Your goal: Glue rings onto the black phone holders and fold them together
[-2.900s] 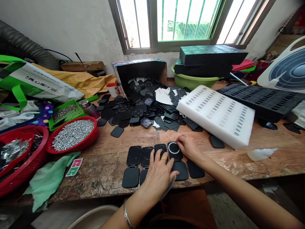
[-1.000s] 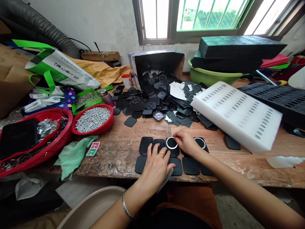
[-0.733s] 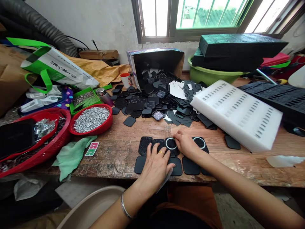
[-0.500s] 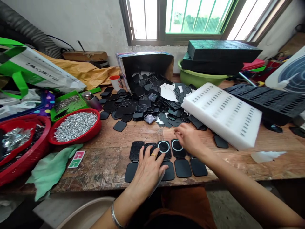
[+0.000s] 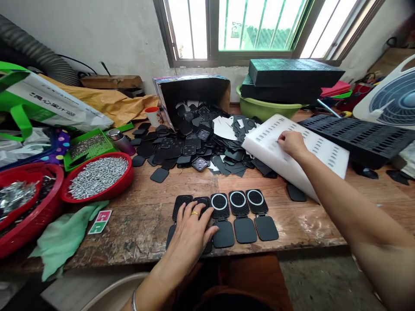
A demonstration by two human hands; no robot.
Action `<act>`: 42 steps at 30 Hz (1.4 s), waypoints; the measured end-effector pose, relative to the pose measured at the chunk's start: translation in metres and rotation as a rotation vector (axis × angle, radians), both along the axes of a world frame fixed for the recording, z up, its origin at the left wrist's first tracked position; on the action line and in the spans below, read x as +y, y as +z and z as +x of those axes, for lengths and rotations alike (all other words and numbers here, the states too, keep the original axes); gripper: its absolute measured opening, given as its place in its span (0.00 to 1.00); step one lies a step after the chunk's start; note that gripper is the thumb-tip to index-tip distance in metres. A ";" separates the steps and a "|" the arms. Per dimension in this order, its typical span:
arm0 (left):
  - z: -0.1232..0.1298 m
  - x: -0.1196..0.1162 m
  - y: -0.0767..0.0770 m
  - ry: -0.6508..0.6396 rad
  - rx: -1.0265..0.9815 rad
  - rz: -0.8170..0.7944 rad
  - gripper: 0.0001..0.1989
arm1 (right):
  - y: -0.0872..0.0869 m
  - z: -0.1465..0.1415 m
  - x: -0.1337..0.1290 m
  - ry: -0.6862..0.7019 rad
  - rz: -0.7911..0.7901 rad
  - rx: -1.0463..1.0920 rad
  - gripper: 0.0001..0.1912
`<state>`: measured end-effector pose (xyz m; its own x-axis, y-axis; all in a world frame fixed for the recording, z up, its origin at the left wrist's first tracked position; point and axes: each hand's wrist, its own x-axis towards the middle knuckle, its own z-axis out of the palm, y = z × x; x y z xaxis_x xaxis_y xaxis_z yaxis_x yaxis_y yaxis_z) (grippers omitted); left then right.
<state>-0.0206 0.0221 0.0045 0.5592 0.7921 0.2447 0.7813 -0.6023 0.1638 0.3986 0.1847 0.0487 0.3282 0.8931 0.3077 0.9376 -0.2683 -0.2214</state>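
Note:
Several black hinged pieces lie opened out in a row at the front edge of the wooden table; three of them, such as the rightmost hinged piece (image 5: pixel 267 228), show a pale ring on the upper half. My left hand (image 5: pixel 191 224) rests with spread fingers over the second piece from the left. My right hand (image 5: pixel 292 143) is closed above a white foam block (image 5: pixel 282 166) with rows of slots holding small dark parts. Its fingertips are pinched at a slot; whatever they hold is too small to make out.
Behind lies a heap of black plates (image 5: pixel 175 149) spilling from an open box (image 5: pixel 227 93). Red bowls, one with silver pins (image 5: pixel 99 176), stand left beside a green cloth (image 5: pixel 69 237). A black slotted block (image 5: pixel 359 140) and a fan (image 5: pixel 395 95) are on the right.
My right hand has moved from the row of pieces up and right to the foam block, uncovering the rightmost piece. My left hand stays over the row. The view has shifted slightly.

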 end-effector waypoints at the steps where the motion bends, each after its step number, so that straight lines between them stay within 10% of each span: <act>1: -0.006 0.001 0.000 0.016 -0.001 0.010 0.18 | 0.001 0.000 0.002 0.003 -0.020 -0.006 0.09; 9: -0.039 -0.002 -0.011 0.105 -0.010 0.043 0.13 | 0.006 -0.015 0.001 0.022 -0.054 -0.106 0.08; 15: -0.037 -0.012 -0.007 0.123 -0.021 -0.024 0.15 | 0.025 -0.045 -0.036 -0.021 0.221 -0.163 0.16; 18: -0.038 -0.014 -0.002 0.116 -0.053 -0.039 0.13 | 0.028 -0.092 -0.063 0.192 0.438 0.063 0.16; 25: -0.041 -0.019 -0.003 0.084 -0.061 -0.040 0.13 | -0.027 -0.232 -0.106 0.624 -0.210 0.908 0.07; 30: -0.039 -0.020 -0.002 0.077 -0.045 -0.063 0.14 | -0.058 -0.265 -0.106 0.646 -0.224 0.830 0.07; 42: -0.038 -0.018 0.001 0.077 -0.009 -0.088 0.14 | -0.074 -0.274 -0.110 0.766 -0.117 0.493 0.09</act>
<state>-0.0582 0.0042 0.0054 0.4941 0.8511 0.1773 0.8229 -0.5236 0.2205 0.1243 0.0747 -0.0257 -0.2959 0.9374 0.1839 0.6749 0.3414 -0.6542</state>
